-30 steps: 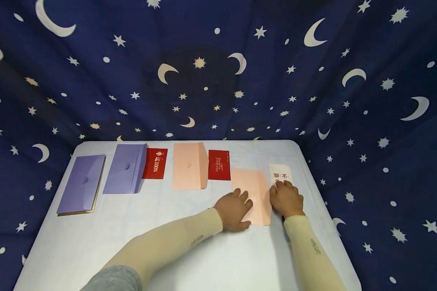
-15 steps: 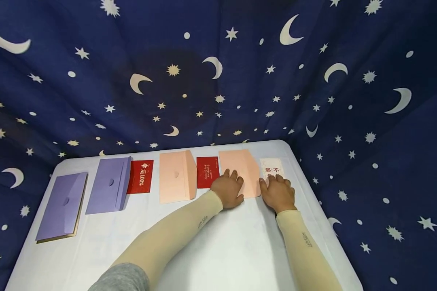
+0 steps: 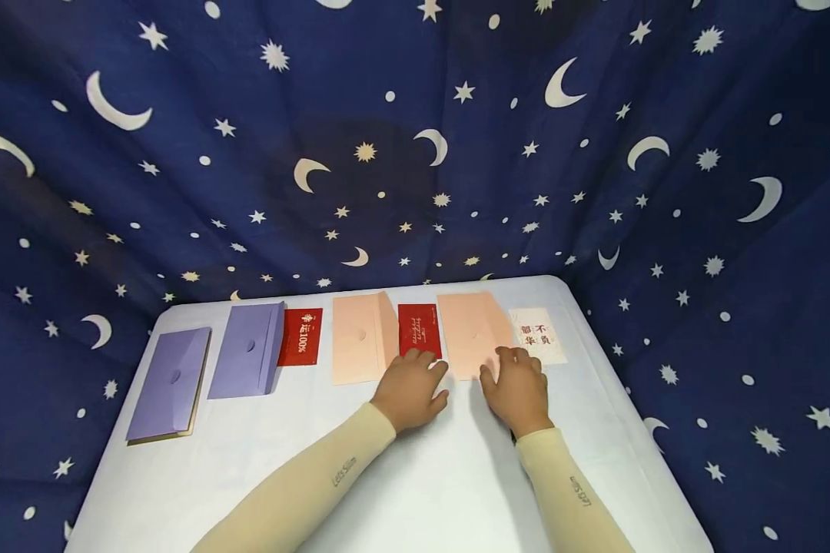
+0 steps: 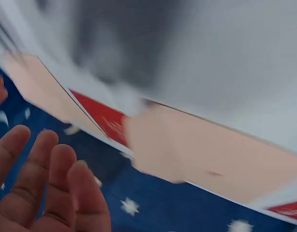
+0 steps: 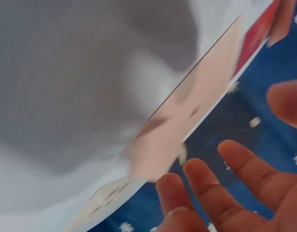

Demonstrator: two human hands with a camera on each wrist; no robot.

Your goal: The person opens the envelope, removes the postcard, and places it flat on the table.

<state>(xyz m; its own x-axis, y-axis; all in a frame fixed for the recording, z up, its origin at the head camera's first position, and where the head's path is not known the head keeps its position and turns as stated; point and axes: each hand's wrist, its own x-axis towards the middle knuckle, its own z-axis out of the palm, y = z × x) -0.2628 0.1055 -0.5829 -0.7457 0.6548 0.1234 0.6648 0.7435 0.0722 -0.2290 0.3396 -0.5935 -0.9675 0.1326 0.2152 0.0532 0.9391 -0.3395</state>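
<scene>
My left hand (image 3: 410,390) hovers, fingers loosely spread, at the near end of a red card (image 3: 419,326) and beside the left pink envelope (image 3: 356,338). The right hand (image 3: 519,390) has relaxed fingers at the near right corner of the right pink envelope (image 3: 470,330); in the right wrist view nothing lies between its fingers (image 5: 206,179). That envelope has its pointed flap unfolded to the right. Just right of it lies a white card (image 3: 539,336) with red characters. In the left wrist view the left fingers (image 4: 61,169) also hold nothing.
Farther left lie another red card (image 3: 300,336), a purple envelope (image 3: 245,349) with its flap out, and a purple envelope (image 3: 169,384) with a gold edge under it. All rest on the white table (image 3: 415,499), before a dark blue star-patterned curtain (image 3: 415,230).
The right pink envelope has slid toward the back of the table, into line with the other envelopes. Both hands have come off it and drawn back, leaving the white card uncovered.
</scene>
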